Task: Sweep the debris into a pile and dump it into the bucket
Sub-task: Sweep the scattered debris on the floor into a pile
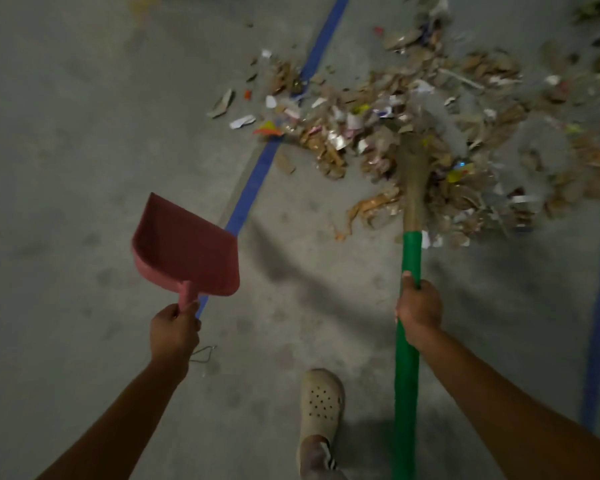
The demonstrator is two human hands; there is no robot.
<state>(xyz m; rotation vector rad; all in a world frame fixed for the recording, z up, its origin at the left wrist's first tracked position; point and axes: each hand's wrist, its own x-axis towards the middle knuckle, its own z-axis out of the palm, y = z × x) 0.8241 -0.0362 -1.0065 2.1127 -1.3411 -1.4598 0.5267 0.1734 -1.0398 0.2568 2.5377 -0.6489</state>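
Debris [361, 133] lies spread across the grey floor [66, 133] ahead of us and to the right: torn cardboard, paper scraps and bits of coloured wrapper. Most of it sits right of a blue tape line [253, 181], with a few pieces on or just past it. Our right hand [420, 310] has its fingers wrapped round the green handle of the broom [409, 271], whose tan, blurred head reaches into the near side of the debris. Our left hand [174, 332] grips the short handle of a red dustpan [184, 247], its mouth pointing away from us, well apart from the debris. We cannot tell whether the pan touches the floor. A light perforated shoe [321, 403] shows between our arms, and a small wire clip [201, 355] lies just beside the left wrist.
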